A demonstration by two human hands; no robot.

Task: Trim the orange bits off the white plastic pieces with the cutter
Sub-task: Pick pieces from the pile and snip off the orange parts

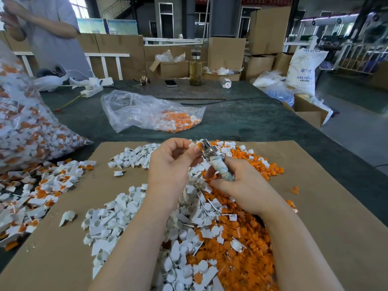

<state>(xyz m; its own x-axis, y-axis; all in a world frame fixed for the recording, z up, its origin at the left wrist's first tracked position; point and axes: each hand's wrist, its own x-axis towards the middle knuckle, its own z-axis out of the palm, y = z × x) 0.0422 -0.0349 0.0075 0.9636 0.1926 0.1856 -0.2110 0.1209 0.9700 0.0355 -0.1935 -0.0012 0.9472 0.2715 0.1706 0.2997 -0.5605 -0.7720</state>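
- Left hand (pixel 168 162) is up over the middle of the pile, pinching a small white plastic piece (pixel 192 145) between thumb and fingertips, right up against the metal head of the cutter (pixel 206 151).
- Right hand (pixel 237 181) is wrapped around the cutter's handle, which looks bound in whitish tape; the metal end points up and left toward the piece. Can't tell if the blades are actually biting on it or just touching.
- Under both hands there's a sheet of cardboard (pixel 327 217) lying on the table (pixel 241 120), which has a dark green cover.
- On the cardboard: a heap of white pieces (pixel 109 225) mostly on the left and middle, and a heap of orange bits (pixel 243 244) mostly on the right, mixed where they meet.
- Off the left edge, more white pieces with orange still on them (pixel 39 192), spilling by a big stuffed clear bag (pixel 23 127).
- Farther back, a half-empty clear bag (pixel 134 110) with some orange and white parts in it.
- Back of the table: a glass bottle (pixel 195 68), a phone (pixel 170 83), a power strip (pixel 92 90).
- Another person (pixel 52 32) stands at top left.
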